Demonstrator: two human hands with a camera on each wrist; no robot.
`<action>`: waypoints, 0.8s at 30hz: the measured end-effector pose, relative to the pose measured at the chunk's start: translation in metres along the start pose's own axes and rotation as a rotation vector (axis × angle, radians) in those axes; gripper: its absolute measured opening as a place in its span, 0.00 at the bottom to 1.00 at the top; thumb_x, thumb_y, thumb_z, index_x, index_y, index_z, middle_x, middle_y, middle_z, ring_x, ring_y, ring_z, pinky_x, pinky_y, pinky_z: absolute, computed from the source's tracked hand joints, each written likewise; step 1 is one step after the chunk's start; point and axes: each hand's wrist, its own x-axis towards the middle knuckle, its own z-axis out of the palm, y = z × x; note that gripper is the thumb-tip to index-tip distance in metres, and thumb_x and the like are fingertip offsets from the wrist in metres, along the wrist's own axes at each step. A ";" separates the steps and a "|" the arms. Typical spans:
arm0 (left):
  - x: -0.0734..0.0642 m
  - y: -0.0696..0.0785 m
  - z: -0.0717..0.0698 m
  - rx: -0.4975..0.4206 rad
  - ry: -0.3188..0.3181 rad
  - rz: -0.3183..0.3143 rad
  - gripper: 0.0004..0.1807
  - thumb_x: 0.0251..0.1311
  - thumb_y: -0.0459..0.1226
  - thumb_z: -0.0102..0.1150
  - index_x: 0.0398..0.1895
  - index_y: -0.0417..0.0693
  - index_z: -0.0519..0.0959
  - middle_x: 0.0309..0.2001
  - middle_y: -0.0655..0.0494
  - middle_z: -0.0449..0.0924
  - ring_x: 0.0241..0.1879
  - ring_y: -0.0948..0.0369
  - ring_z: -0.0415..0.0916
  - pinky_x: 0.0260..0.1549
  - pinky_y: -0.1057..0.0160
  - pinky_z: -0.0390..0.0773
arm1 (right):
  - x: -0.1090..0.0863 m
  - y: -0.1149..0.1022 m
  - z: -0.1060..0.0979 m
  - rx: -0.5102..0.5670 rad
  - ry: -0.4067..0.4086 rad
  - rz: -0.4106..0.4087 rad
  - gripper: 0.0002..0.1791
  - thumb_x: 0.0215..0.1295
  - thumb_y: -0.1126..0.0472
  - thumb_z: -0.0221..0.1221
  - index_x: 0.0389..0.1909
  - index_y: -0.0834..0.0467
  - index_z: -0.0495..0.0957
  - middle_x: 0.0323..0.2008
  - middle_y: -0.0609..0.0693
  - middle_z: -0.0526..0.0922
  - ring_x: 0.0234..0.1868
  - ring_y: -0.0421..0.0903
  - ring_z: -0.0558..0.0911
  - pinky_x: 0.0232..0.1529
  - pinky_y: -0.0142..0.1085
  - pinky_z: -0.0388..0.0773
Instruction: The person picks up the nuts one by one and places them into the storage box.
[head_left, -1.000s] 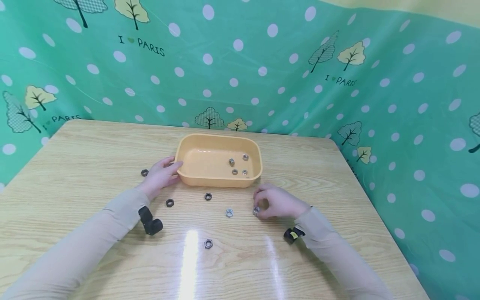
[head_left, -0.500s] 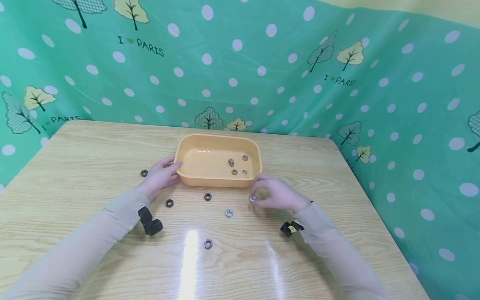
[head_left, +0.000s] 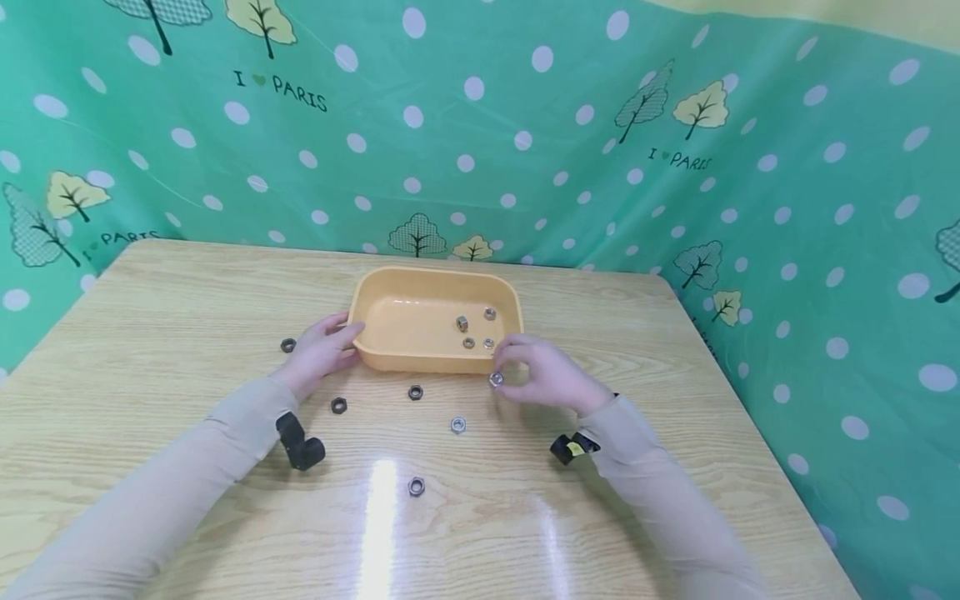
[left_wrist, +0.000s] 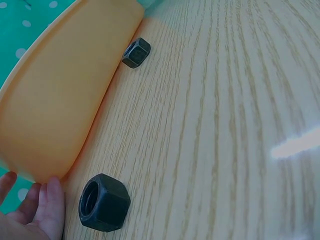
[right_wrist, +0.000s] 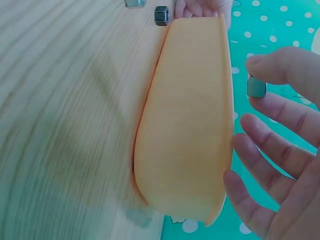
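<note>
My right hand [head_left: 543, 375] pinches a silver hex nut [head_left: 496, 380] between thumb and forefinger, just in front of the bin's near right corner. In the right wrist view that nut [right_wrist: 256, 87] is held above rim height, the other fingers spread beside the rim. My left hand [head_left: 322, 350] grips the left end of the shallow orange plastic bin [head_left: 420, 364], thumb over the rim and fingers outside. Inside, toward the right, lie several silver nuts [head_left: 462, 324]. Close to the left hand are dark nuts; one [left_wrist: 105, 202] looms large in the left wrist view.
On the wooden table, a dark nut [head_left: 416, 392] lies in front of the bin, another [head_left: 339, 406] to its left, and one [head_left: 288, 345] beyond the left wrist. A silver nut [head_left: 458, 425] and a dark nut [head_left: 416, 487] lie nearer. A green curtain [head_left: 465, 167] hangs behind.
My right hand has lifted the silver nut from the table and carried it up and left to the bin's near right corner. The left hand and bin have stayed put.
</note>
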 end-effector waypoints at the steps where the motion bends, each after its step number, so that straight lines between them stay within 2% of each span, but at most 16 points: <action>1: 0.000 0.000 0.000 -0.001 0.001 -0.001 0.36 0.71 0.47 0.43 0.75 0.44 0.45 0.69 0.39 0.55 0.57 0.59 0.67 0.64 0.60 0.69 | 0.001 -0.001 0.000 0.007 0.005 -0.002 0.08 0.50 0.66 0.68 0.32 0.56 0.81 0.40 0.52 0.81 0.45 0.46 0.79 0.54 0.39 0.79; 5: 0.000 0.000 0.000 -0.005 0.001 0.000 0.35 0.71 0.47 0.43 0.75 0.44 0.45 0.69 0.39 0.54 0.56 0.59 0.67 0.64 0.60 0.69 | 0.007 -0.002 0.001 0.014 0.019 0.015 0.08 0.50 0.66 0.67 0.32 0.56 0.80 0.39 0.49 0.81 0.44 0.44 0.79 0.53 0.38 0.79; 13: -0.001 0.001 0.000 -0.010 -0.001 -0.003 0.36 0.71 0.48 0.43 0.75 0.43 0.45 0.70 0.39 0.53 0.58 0.57 0.66 0.64 0.61 0.69 | 0.020 0.002 0.006 0.034 0.076 0.021 0.08 0.50 0.66 0.67 0.30 0.57 0.77 0.37 0.50 0.82 0.42 0.46 0.79 0.49 0.42 0.81; 17: -0.002 0.001 0.000 -0.015 -0.008 -0.006 0.37 0.71 0.48 0.43 0.75 0.43 0.43 0.70 0.38 0.52 0.64 0.51 0.63 0.65 0.61 0.68 | 0.030 0.002 0.007 0.031 0.122 0.045 0.07 0.51 0.66 0.67 0.28 0.58 0.77 0.35 0.49 0.82 0.54 0.52 0.79 0.63 0.43 0.74; 19: -0.002 0.001 0.000 -0.015 -0.012 -0.006 0.37 0.71 0.48 0.43 0.75 0.43 0.43 0.70 0.38 0.52 0.66 0.49 0.60 0.65 0.60 0.68 | 0.035 0.001 0.008 0.026 0.136 0.070 0.07 0.51 0.65 0.67 0.28 0.57 0.77 0.35 0.49 0.81 0.55 0.53 0.78 0.64 0.44 0.72; 20: -0.002 0.001 0.000 -0.014 -0.014 -0.006 0.37 0.71 0.48 0.43 0.75 0.42 0.43 0.70 0.38 0.52 0.66 0.49 0.60 0.65 0.60 0.68 | 0.037 0.000 0.008 0.025 0.139 0.080 0.07 0.52 0.64 0.67 0.29 0.57 0.77 0.35 0.49 0.81 0.55 0.54 0.78 0.64 0.45 0.72; 24: -0.001 0.000 -0.001 -0.018 -0.016 -0.003 0.37 0.71 0.48 0.43 0.75 0.42 0.43 0.70 0.38 0.52 0.65 0.50 0.62 0.64 0.62 0.69 | 0.047 -0.002 0.008 0.026 0.147 0.113 0.06 0.52 0.63 0.66 0.30 0.57 0.78 0.34 0.49 0.80 0.43 0.53 0.79 0.50 0.47 0.79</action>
